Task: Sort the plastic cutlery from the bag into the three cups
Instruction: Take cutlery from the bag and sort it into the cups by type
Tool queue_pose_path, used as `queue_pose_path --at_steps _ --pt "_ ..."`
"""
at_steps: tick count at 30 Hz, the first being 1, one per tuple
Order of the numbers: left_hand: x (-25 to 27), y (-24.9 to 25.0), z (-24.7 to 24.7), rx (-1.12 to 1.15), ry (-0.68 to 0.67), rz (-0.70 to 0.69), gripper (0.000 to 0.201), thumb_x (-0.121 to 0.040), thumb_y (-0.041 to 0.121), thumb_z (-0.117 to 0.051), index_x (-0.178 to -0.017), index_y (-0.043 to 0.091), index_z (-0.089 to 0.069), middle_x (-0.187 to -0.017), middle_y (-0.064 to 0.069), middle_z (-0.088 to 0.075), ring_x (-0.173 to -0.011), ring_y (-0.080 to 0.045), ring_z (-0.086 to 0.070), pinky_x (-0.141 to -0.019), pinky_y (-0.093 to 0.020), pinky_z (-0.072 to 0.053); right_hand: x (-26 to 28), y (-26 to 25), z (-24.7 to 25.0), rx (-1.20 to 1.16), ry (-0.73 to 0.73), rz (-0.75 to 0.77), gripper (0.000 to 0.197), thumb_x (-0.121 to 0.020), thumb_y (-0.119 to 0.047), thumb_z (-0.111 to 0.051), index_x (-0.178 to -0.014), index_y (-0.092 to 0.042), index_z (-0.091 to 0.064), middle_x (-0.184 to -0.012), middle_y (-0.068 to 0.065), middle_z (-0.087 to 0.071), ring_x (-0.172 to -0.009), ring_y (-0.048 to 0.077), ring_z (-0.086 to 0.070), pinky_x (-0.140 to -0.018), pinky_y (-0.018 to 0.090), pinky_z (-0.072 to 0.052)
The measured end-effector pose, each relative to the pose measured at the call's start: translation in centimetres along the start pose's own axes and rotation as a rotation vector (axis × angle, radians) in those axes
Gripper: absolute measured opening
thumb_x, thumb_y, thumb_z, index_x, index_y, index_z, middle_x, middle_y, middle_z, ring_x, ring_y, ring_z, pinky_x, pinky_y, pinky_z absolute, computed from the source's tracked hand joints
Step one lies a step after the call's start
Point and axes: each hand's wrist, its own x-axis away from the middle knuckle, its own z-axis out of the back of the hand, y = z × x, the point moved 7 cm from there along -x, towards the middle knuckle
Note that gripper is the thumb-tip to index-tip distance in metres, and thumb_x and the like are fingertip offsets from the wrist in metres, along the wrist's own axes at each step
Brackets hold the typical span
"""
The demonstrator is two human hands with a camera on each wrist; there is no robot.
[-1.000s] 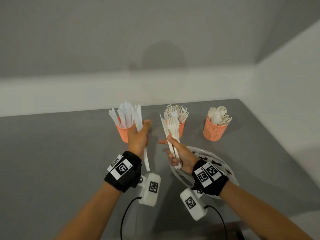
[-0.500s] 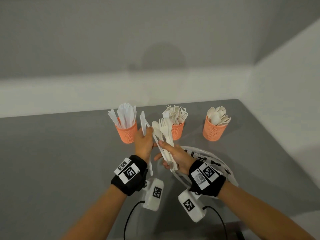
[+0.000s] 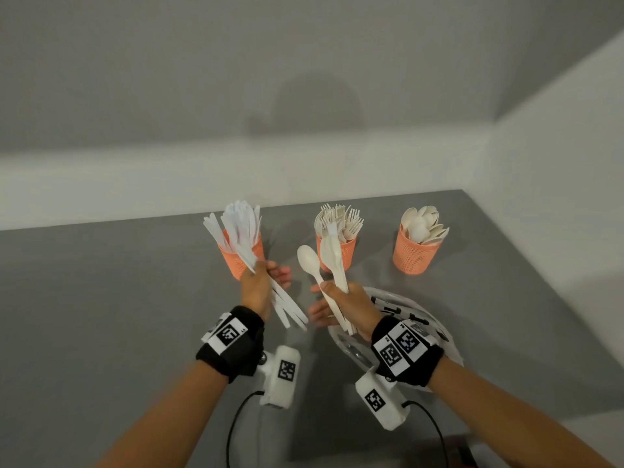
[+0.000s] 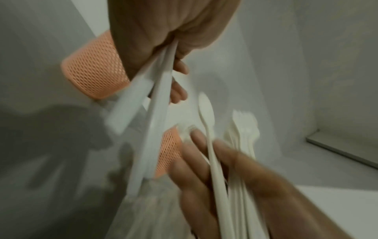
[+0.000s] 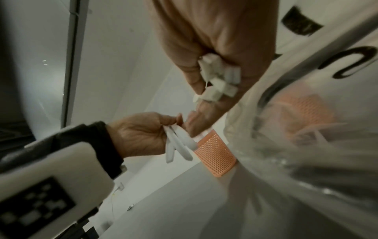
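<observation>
The knives (image 3: 287, 307) are thin, flat strips of white plastic, and I judge them very light, a little springy and smooth, so they can slide against each other when the grip is loose. The left hand (image 3: 258, 287) holds a few of them about the middle, with thumb and fingers curled round them; the blades rise above the fingers toward the knife cup (image 3: 241, 256) and the handles fan out below the palm. The best place to hold is this middle part, where the strips lie flat together.

The right hand (image 3: 347, 304) pinches a mixed bundle low on the handles: one spoon (image 3: 309, 261) leans to the left above its thumb, and some forks (image 3: 332, 255) stand straighter beside it. Their heads are wide and the handles narrow, so I think a single piece pulls out more easily by the head end.

Behind the right fingers stand the fork cup (image 3: 337, 255) and, further right, the spoon cup (image 3: 413, 255), both already well filled. Under the right wrist the clear bag (image 3: 418, 319) lies crumpled on the grey table (image 3: 118, 315).
</observation>
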Motion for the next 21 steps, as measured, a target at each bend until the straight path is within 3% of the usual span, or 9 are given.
queue_pose_path --at_steps 2,4,7,9,12,15,18,21 --pt "-1.1 1.4 0.5 0.053 0.025 -0.029 0.035 -0.100 0.018 -0.032 -0.068 0.013 -0.044 -0.040 0.006 -0.050 -0.036 -0.012 -0.049 -0.041 -0.021 -0.044 -0.1 -0.2 0.4 0.005 -0.012 0.012 0.022 -0.099 -0.021 -0.041 -0.095 -0.010 -0.060 -0.065 0.009 -0.058 -0.045 0.012 -0.055 -0.047 0.023 -0.049" --pt "-2.4 3.6 0.9 0.035 0.081 -0.119 0.035 -0.099 0.021 -0.037 -0.065 0.014 -0.044 -0.032 0.010 -0.038 -0.031 -0.007 -0.035 -0.037 -0.019 -0.032 -0.2 -0.5 0.5 0.040 -0.011 0.026 0.021 -0.098 -0.021 -0.041 -0.093 -0.014 -0.061 -0.059 0.003 -0.051 -0.038 0.008 -0.043 -0.039 0.019 -0.038" --pt "-4.4 8.3 1.8 -0.049 0.209 -0.283 0.038 -0.092 0.036 -0.051 -0.060 0.017 -0.046 -0.039 0.009 -0.043 -0.030 -0.002 -0.037 -0.038 -0.015 -0.032 -0.7 -0.7 0.7 -0.001 0.002 0.011 0.018 -0.097 -0.025 -0.044 -0.096 -0.015 -0.059 -0.051 -0.004 -0.041 -0.035 0.004 -0.030 -0.035 0.016 -0.025" --pt "-5.3 11.4 2.2 -0.031 0.270 -0.376 0.040 -0.088 0.041 -0.056 -0.058 0.017 -0.044 -0.048 0.000 -0.043 -0.033 -0.004 -0.039 -0.041 -0.017 -0.036 -1.0 -0.8 1.0 -0.065 0.003 -0.007 0.019 -0.096 -0.028 -0.045 -0.097 -0.013 -0.057 -0.048 -0.006 -0.035 -0.034 0.004 -0.025 -0.034 0.015 -0.021" --pt "-6.6 14.6 1.9 0.038 0.284 -0.487 0.042 -0.088 0.042 -0.056 -0.058 0.017 -0.039 -0.044 0.003 -0.034 -0.034 -0.008 -0.033 -0.039 -0.019 -0.032 -1.3 -0.9 1.1 -0.129 -0.030 -0.025 0.023 -0.096 -0.033 -0.043 -0.094 -0.013 -0.054 -0.046 -0.006 -0.033 -0.032 0.004 -0.024 -0.033 0.014 -0.020" --pt "-8.2 15.0 1.6 -0.018 0.291 -0.554 0.045 -0.089 0.044 -0.054 -0.056 0.019 -0.035 -0.039 0.009 -0.033 -0.036 -0.009 -0.032 -0.041 -0.021 -0.032 -1.4 -0.9 1.2 -0.155 -0.054 -0.041 0.026 -0.097 -0.035 -0.041 -0.089 -0.013 -0.051 -0.044 -0.007 -0.033 -0.031 0.003 -0.024 -0.032 0.014 -0.021" --pt "-10.0 13.0 1.9 -0.149 0.278 -0.585 0.045 -0.089 0.044 -0.054 -0.055 0.017 -0.042 -0.047 0.000 -0.044 -0.038 -0.007 -0.043 -0.046 -0.018 -0.041 -1.6 -1.1 1.3 -0.164 -0.058 -0.034 0.027 -0.097 -0.036 -0.040 -0.087 -0.013 -0.049 -0.044 -0.007 -0.033 -0.031 0.003 -0.025 -0.032 0.014 -0.022" --pt "-11.2 10.2 2.2 -0.299 0.226 -0.623 0.023 -0.086 0.033 -0.060 -0.071 0.018 -0.051 -0.060 -0.004 -0.056 -0.045 0.001 -0.054 -0.059 -0.014 -0.048 -1.7 -1.1 1.4 -0.158 -0.048 -0.039 0.027 -0.097 -0.036 -0.039 -0.088 -0.013 -0.048 -0.043 -0.008 -0.033 -0.031 0.003 -0.025 -0.032 0.014 -0.023"
